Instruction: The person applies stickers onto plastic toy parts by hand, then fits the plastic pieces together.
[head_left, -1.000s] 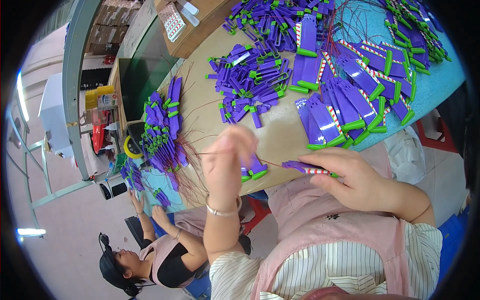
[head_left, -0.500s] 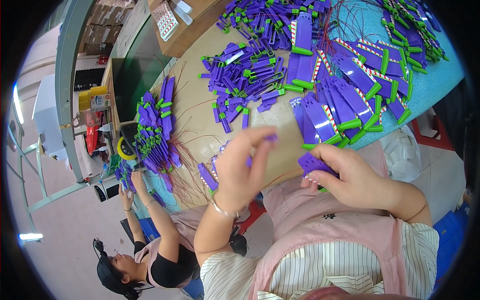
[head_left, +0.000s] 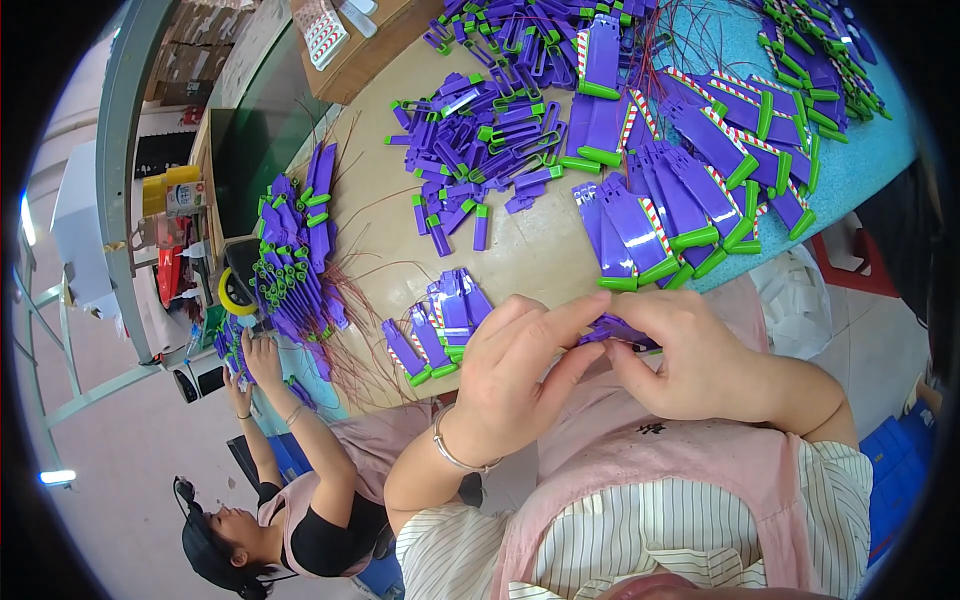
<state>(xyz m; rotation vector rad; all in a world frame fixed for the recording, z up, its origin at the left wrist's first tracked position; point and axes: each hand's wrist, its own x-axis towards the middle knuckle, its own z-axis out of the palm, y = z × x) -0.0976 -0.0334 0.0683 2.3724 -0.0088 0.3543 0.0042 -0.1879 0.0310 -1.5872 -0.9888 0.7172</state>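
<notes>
Both hands meet in front of my apron, at the near edge of the table. In my right hand (head_left: 695,350) is a flat purple plastic piece (head_left: 618,330), mostly covered by the fingers. My left hand (head_left: 525,370) is closed, its thumb and fingertips pinched at the left end of that piece. Anything small between the left fingertips is hidden. Just beyond the left hand lies a small group of purple pieces with green ends (head_left: 460,305), some edged in red-and-white stripes. A larger stack of similar striped pieces (head_left: 640,235) lies beyond my right hand.
Loose purple-and-green clips (head_left: 480,140) are heaped mid-table. More purple parts with thin red wires (head_left: 300,250) lie at the left, near a co-worker's hands (head_left: 260,360). A cardboard box (head_left: 360,50) stands at the far left; a white plastic bag (head_left: 790,300) hangs at the right.
My left hand, which was raised with a small purple bit in its fingers, has come down and right to meet the piece in my right hand. The right hand has stayed nearly in place.
</notes>
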